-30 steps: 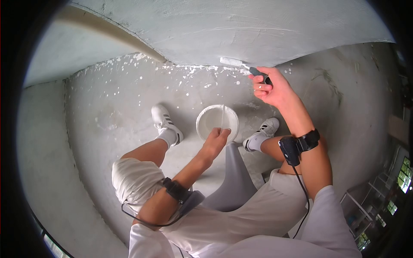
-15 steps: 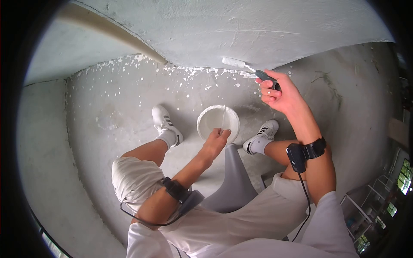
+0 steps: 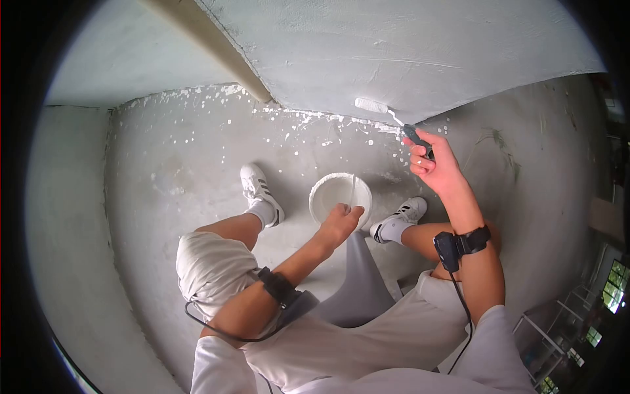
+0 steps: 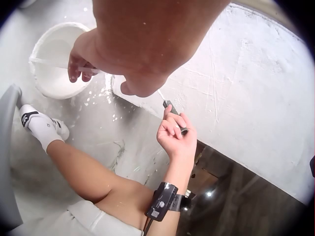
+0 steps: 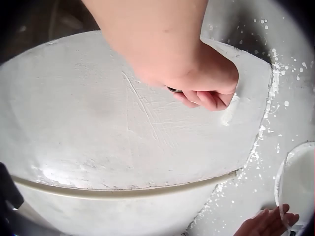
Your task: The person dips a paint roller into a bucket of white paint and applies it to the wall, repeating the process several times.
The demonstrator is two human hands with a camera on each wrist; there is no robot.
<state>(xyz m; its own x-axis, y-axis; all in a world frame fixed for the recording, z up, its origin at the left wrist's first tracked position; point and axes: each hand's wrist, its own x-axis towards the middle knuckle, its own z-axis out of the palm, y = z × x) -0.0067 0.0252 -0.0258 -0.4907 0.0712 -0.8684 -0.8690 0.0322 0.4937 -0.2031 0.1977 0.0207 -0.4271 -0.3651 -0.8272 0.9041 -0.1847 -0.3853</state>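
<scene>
In the head view my right hand (image 3: 434, 164) grips the dark handle (image 3: 416, 138) of a small paint roller (image 3: 371, 105). Its white sleeve lies against the grey-white wall (image 3: 407, 59), just above the wall's bottom edge. My left hand (image 3: 341, 222) holds the pale strap handle (image 3: 354, 189) of a white bucket (image 3: 316, 197) standing on the floor between the feet. The strap also shows across the bucket in the left wrist view. From the right wrist, the roller sleeve (image 5: 230, 110) peeks out past the right hand's curled fingers.
White paint drips spatter the floor (image 3: 197, 144) along the wall's foot. A beige pipe (image 3: 216, 49) runs down the wall corner at left. Striped white shoes (image 3: 259, 190) stand either side of the bucket, and a grey seat (image 3: 361, 289) lies under the person. A metal rack (image 3: 545, 335) is at far right.
The head view has shifted, so the whole scene sits lower and further right. My right hand has drawn right and down with the roller, whose handle slants more steeply. The left hand stays at the bucket.
</scene>
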